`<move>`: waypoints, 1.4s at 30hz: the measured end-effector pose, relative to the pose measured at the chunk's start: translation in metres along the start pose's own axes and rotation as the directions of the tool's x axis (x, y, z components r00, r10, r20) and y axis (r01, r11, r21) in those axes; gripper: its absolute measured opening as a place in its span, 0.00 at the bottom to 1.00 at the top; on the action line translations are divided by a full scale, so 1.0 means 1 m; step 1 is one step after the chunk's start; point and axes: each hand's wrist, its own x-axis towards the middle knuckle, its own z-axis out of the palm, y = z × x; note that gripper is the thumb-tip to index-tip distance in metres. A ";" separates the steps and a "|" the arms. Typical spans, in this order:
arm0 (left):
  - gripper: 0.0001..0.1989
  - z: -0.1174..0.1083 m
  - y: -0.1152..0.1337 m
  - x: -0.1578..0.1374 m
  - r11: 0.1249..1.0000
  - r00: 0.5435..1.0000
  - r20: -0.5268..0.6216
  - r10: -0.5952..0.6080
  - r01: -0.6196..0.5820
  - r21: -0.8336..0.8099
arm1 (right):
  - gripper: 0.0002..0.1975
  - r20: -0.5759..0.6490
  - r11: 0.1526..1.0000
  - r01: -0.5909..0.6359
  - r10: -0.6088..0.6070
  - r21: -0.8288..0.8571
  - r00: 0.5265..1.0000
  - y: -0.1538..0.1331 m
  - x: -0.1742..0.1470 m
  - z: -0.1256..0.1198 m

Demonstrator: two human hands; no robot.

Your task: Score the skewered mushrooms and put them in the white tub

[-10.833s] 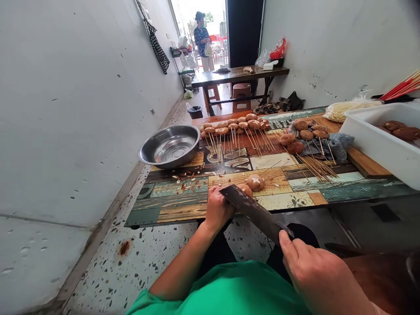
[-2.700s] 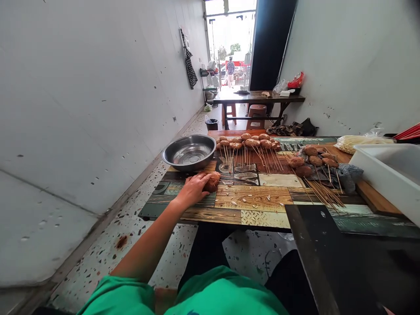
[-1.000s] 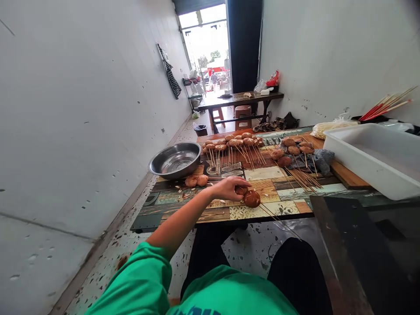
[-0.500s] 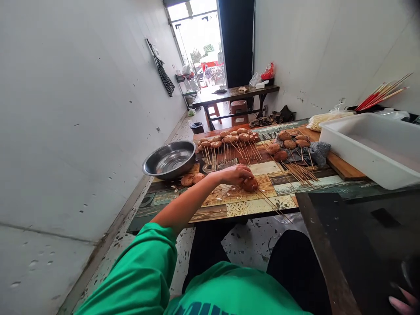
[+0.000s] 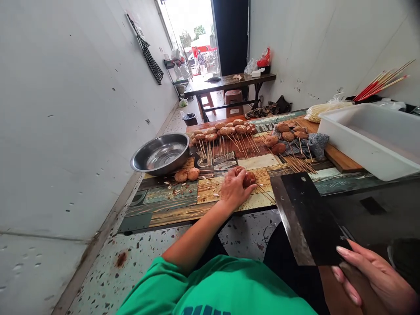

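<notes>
My left hand (image 5: 233, 189) rests on the patterned table, its fingers curled round a brown mushroom (image 5: 250, 178) on thin wooden skewers. Another cap shows just behind the fingers. At the lower right, my right hand (image 5: 370, 273) grips a wide dark cleaver (image 5: 305, 218) by its handle, the blade pointing up and left beside the table's front edge. Two mushrooms (image 5: 187, 175) lie left of my left hand, with small pale cut bits (image 5: 179, 190) scattered around. A row of skewered mushrooms (image 5: 226, 130), some with pale cuts on top, lies farther back.
A steel basin (image 5: 160, 153) stands at the table's left. More skewered mushrooms (image 5: 288, 136) lie on a grey cloth (image 5: 318, 145), near a bundle of bare skewers (image 5: 298, 164). At the right are a white plastic tub (image 5: 370, 140) and a wooden board (image 5: 341, 159).
My right hand has come up from the lower right corner with the cleaver. My left hand has shifted down and closed round the mushroom. The view has turned slightly.
</notes>
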 end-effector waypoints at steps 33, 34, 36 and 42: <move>0.17 -0.003 -0.052 -0.034 0.949 0.961 -0.070 0.269 -0.277 -0.154 | 0.21 0.225 1.000 -0.020 0.020 -0.001 0.974 -0.037 0.021 0.072; 0.17 -0.003 -0.052 -0.034 0.950 0.962 -0.066 0.265 -0.272 -0.155 | 0.21 0.222 1.000 -0.021 0.021 -0.006 0.975 -0.037 0.021 0.073; 0.18 -0.003 -0.051 -0.033 0.949 0.963 -0.053 0.266 -0.271 -0.160 | 0.21 0.214 1.000 -0.018 0.022 -0.018 0.977 -0.036 0.022 0.074; 0.18 -0.002 -0.049 -0.034 0.953 0.964 -0.049 0.260 -0.264 -0.151 | 0.23 0.198 0.999 -0.013 0.023 -0.051 0.980 -0.029 0.022 0.070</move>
